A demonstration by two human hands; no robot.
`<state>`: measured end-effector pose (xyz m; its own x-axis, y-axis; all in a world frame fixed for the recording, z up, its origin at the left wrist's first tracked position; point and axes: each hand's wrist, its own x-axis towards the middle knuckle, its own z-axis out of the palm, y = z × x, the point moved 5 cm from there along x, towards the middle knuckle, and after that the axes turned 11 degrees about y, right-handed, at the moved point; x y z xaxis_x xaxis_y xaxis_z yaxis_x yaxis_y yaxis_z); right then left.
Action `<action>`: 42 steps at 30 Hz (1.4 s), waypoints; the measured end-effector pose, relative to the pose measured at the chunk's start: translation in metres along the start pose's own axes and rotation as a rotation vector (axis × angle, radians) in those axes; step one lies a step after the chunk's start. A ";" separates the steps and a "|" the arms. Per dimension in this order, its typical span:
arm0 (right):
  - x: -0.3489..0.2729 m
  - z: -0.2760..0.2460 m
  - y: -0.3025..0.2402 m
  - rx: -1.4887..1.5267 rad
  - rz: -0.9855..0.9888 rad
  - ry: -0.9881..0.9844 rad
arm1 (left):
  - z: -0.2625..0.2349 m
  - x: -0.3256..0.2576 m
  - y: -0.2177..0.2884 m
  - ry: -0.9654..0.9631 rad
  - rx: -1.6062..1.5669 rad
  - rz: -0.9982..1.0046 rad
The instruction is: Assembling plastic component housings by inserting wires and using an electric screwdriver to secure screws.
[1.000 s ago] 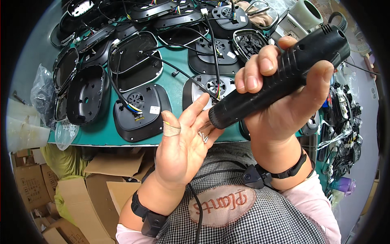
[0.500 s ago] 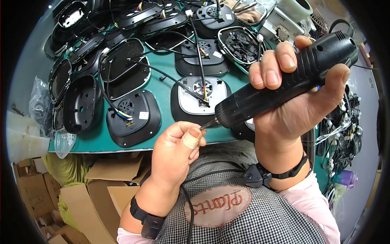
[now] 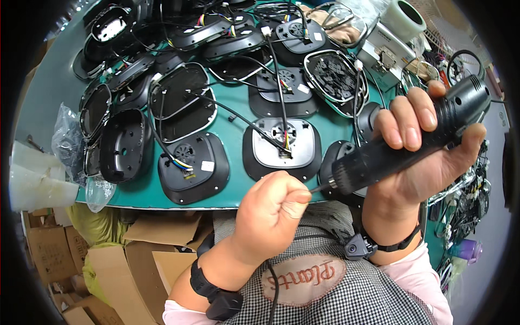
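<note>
My right hand (image 3: 409, 181) grips a black electric screwdriver (image 3: 382, 162) from below, its fingers wrapped over the body. The tool slants down to the left, and its thin bit (image 3: 320, 188) ends at my left hand (image 3: 271, 214). That hand is a closed fist with thumb and forefinger pinched together at the bit's tip; whatever they hold is hidden. Just beyond the fist lies a black housing with a silver plate (image 3: 273, 154) and coloured wires. Partly behind the screwdriver is another black housing (image 3: 338, 151).
An all-black housing with a white label (image 3: 197, 176) lies at left, beside an open black shell (image 3: 125, 146). More housings and cables crowd the back of the green table (image 3: 233, 189). A bundle of cables (image 3: 460, 200) lies at right. Cardboard boxes (image 3: 122, 273) stand below the table's left edge.
My left hand has turned, its fingers now curled into a fist by the bit. The screwdriver stays in my right hand. The whole scene has shifted slightly right and down in view.
</note>
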<state>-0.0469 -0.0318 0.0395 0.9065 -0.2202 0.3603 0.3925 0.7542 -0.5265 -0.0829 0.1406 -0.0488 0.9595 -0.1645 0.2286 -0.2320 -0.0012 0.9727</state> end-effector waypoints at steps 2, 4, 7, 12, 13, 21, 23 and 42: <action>0.002 0.001 -0.003 0.015 -0.011 0.022 | -0.001 0.005 0.008 0.011 0.089 0.141; 0.004 0.002 -0.006 0.032 -0.050 0.079 | 0.010 0.000 -0.011 -0.059 -0.456 -0.464; 0.008 0.001 -0.003 0.055 -0.074 0.091 | 0.008 0.006 -0.001 0.102 -0.401 -0.417; 0.017 0.005 0.000 0.069 -0.075 0.071 | -0.008 0.029 0.016 -0.011 -0.010 -0.061; 0.018 0.005 0.001 0.051 -0.088 0.069 | -0.012 0.037 0.021 -0.009 -0.004 -0.056; 0.032 -0.012 0.002 0.005 -0.144 0.197 | -0.106 0.185 0.026 0.249 1.252 0.307; 0.034 -0.013 0.001 -0.004 -0.152 0.202 | -0.116 0.224 0.002 0.149 1.490 0.278; 0.021 -0.030 -0.026 -0.054 -0.173 0.172 | -0.145 0.207 0.106 0.282 1.522 0.784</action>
<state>-0.0336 -0.0746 0.0374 0.8364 -0.4484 0.3151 0.5477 0.6627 -0.5108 0.1141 0.2494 0.1074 0.5121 -0.4179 0.7504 -0.3897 -0.8916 -0.2305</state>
